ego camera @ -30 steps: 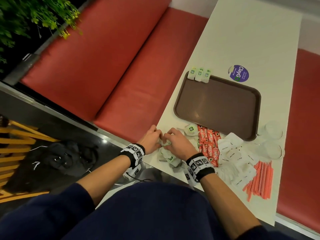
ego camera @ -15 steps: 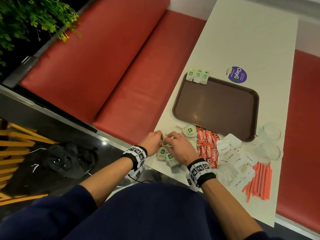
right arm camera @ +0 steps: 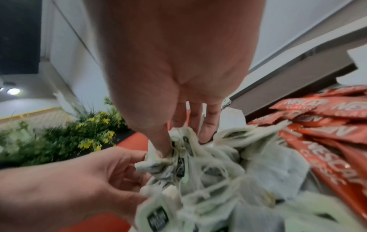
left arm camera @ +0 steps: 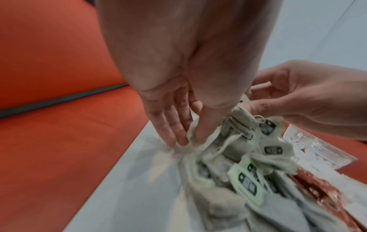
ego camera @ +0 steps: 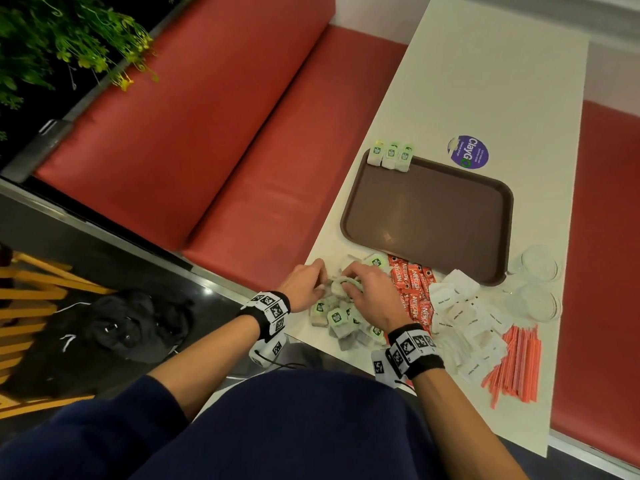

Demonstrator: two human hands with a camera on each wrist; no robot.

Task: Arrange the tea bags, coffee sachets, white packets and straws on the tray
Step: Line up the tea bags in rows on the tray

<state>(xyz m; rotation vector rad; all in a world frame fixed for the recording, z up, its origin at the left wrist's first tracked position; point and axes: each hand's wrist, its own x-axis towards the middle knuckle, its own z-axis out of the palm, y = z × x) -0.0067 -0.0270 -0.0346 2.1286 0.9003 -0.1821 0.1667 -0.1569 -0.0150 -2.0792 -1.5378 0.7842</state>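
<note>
Tea bags newly bunched; white table, red bench.

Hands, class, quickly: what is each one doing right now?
Left hand: fingers pinch a tea bag in the pile.
Right hand: fingers pinch tangled tea bags.

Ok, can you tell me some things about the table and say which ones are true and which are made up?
1. Three tea bags sit at the tray's far corner. True.
2. The straws lie on the tray. False: they lie on the table, beside the white packets.
3. Both hands work in the tea bag pile. True: the left hand and right hand pinch bags there.
4. The coffee sachets are blue. False: they are red.
</note>
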